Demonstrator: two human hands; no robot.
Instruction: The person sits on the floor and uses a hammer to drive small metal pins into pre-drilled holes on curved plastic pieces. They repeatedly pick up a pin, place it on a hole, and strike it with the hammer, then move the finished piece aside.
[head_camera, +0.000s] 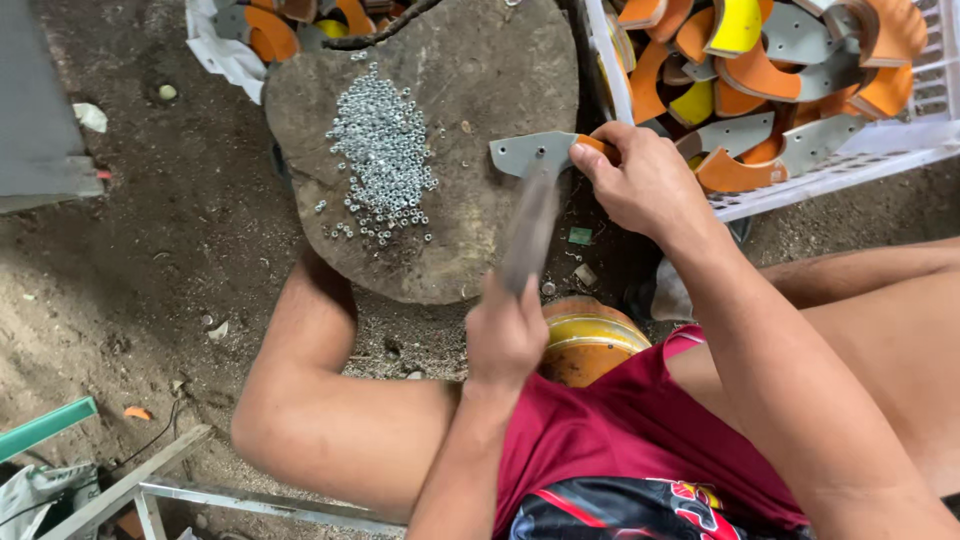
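Nearest, left hand (505, 335) is clenched round a hammer (530, 228) handle, blurred, head toward 12 o'clock. Just past it the curved grey part (530, 152) lies on the flat stone slab (470, 70) near its 3 o'clock edge. Right hand (640, 180) pinches the part's orange-tipped end, fingers close to the strike spot. Judgement: keep fingertips back, part flat, blows short and square. Pile of small metal nuts (382, 155) sits at 9 o'clock of the part. Farthest, white crate (860, 160) of orange, yellow and grey parts at 2 o'clock.

Grey-and-orange curved piece (540, 150), silvery nuts (383, 155)
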